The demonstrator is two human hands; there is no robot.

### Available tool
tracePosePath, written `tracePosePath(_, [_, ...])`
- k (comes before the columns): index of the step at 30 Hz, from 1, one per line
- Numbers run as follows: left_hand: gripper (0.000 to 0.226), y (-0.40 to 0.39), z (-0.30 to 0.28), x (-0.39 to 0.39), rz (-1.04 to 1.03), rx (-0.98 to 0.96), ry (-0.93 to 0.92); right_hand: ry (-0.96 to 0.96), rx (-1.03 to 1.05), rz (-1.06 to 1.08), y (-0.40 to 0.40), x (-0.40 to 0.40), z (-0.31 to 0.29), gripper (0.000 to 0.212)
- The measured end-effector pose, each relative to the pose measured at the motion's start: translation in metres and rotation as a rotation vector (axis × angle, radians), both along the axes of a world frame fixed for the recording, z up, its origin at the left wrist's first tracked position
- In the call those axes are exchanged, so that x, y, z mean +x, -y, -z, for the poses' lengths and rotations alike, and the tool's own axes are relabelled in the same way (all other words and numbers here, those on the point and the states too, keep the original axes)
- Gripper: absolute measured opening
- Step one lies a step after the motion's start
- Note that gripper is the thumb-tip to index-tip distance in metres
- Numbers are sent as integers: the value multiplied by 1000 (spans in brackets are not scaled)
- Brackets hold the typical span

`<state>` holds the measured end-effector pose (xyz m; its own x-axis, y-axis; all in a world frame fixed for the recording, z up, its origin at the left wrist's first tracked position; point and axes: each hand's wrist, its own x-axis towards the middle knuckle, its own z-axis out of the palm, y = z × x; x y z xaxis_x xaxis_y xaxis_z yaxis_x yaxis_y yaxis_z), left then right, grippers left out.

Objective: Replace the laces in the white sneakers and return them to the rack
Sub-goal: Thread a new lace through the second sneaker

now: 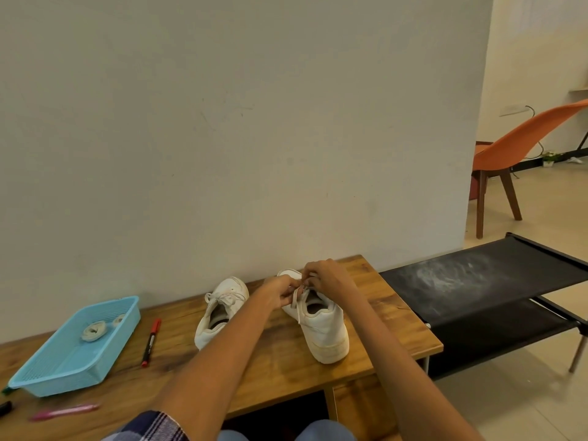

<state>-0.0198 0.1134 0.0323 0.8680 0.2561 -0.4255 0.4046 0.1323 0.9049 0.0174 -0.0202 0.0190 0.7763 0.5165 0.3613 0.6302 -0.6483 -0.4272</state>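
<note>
On the wooden surface (286, 370) beside the black rack (483, 281), we are lacing the right sneaker (321, 326) — left hand (280, 292) and right hand (329, 278) both pinching its lace (296, 300); next, we judge, tying it off — left sneaker (219, 310) looking done.

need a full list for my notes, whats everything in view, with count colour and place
sneakers: 2, white, on the table, the right one being laced
table: 1, wood, against the wall
basket: 1, light blue, table left
lace bundles: 2, off-white, in the basket
marker: 1, red and black, between the basket and the left sneaker
pen: 1, pink, table front left
rack: 1, black, right of the table
chair: 1, orange, far right
left hand: pinching the lace
right hand: pinching the lace
</note>
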Motion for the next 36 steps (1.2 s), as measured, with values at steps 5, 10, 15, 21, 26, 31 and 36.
tracePosePath(5, [11,6,2,7,-108,163,73,-127,220,-68,7,2,2,12])
tracePosePath(10, [19,10,11,12,-102,189,142,-155,254,-83,8,4,3,12])
tracePosePath(15, [23,9,15,12,-83,361,213,-152,313,-69,7,3,6,21])
tracePosePath(21, [9,10,19,4,-67,762,412,-204,182,25,0,6,4,21])
tracePosePath(26, [7,13,23,1,-115,944,521,-275,116,30,-3,6,1,18])
tracePosePath(31, [7,12,15,7,-134,839,392,-340,94,3,-1,7,-3,15])
tracePosePath(36, [21,11,1,9,-129,619,230,-192,72,29,-4,2,-3,5])
